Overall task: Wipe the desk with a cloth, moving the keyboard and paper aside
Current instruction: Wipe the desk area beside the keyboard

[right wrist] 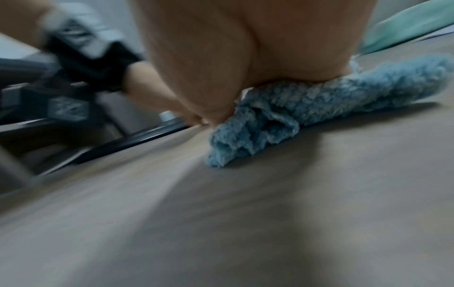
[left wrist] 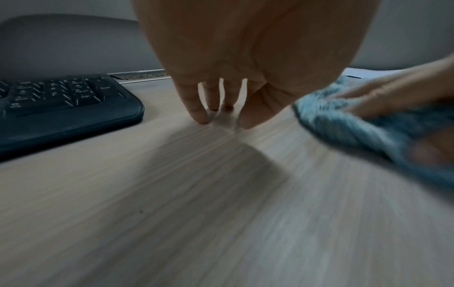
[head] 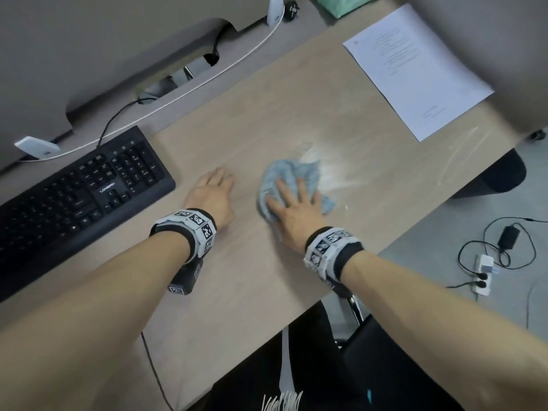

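A crumpled blue cloth (head: pixel 296 178) (left wrist: pixel 363 126) (right wrist: pixel 307 103) lies on the light wooden desk (head: pixel 267 120). My right hand (head: pixel 289 207) presses flat on it with straight, spread fingers; streaks show on the desk just beyond. My left hand (head: pixel 212 192) (left wrist: pixel 221 108) rests on the bare desk left of the cloth, fingertips touching the wood, holding nothing. The black keyboard (head: pixel 77 197) (left wrist: pixel 61 104) sits at the desk's left side. A printed sheet of paper (head: pixel 415 69) lies at the far right corner.
A green cloth-like bundle (head: pixel 341 4) lies at the back edge near the paper. White cable and small white devices (head: pixel 35 148) run along the back left by the cable slot. The desk's right edge drops to the floor with a power strip (head: pixel 483 274) and wires.
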A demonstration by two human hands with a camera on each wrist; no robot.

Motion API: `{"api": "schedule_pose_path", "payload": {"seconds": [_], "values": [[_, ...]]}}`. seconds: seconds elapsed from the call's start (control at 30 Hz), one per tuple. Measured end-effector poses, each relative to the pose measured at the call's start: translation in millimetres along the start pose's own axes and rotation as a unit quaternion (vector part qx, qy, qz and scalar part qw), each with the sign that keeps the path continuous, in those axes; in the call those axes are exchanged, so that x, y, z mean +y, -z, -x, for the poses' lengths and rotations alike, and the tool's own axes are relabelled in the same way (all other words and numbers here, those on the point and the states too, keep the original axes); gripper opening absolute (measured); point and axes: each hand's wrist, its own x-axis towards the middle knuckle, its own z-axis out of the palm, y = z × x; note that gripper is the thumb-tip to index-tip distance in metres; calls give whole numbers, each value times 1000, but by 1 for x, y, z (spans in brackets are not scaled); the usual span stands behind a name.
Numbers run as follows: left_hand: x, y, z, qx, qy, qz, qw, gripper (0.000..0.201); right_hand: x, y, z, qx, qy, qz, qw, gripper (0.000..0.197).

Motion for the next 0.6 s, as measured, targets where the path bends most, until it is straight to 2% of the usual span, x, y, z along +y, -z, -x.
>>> {"api": "schedule_pose_path", "payload": {"seconds": [0.1, 0.17, 0.23, 0.33, 0.4, 0.47, 0.53, 0.6], "values": [[-2, 3, 0, -14, -9, -3, 1000, 80, -32, -29, 28, -22, 126, 51, 990, 65], [-2, 4, -1, -15, -7, -4, 1000, 80, -15, -41, 41, -11, 131, 53, 990, 59], [-1, 3, 0, -10, -8, -10, 1000, 81, 18, -44, 50, 6, 70, 31, 997, 60], [1, 1, -1, -7, -7, -17, 1000, 82, 65, -39, 60, 50, -68, -30, 996, 61], [1, -1, -1, -1, -5, -16, 1000, 81, 75, -37, 59, 57, -135, -54, 988, 61], [-1, -6, -2, 10, -4, -13, 1000, 81, 59, -33, 51, 66, -155, -77, 983, 61], [-2, -10, -2, 23, -6, -13, 1000, 81, 24, -35, 43, 66, -108, -73, 989, 59], [-2, -13, -2, 30, -10, -16, 999, 81, -17, -48, 42, 48, -14, -30, 998, 58]]}}
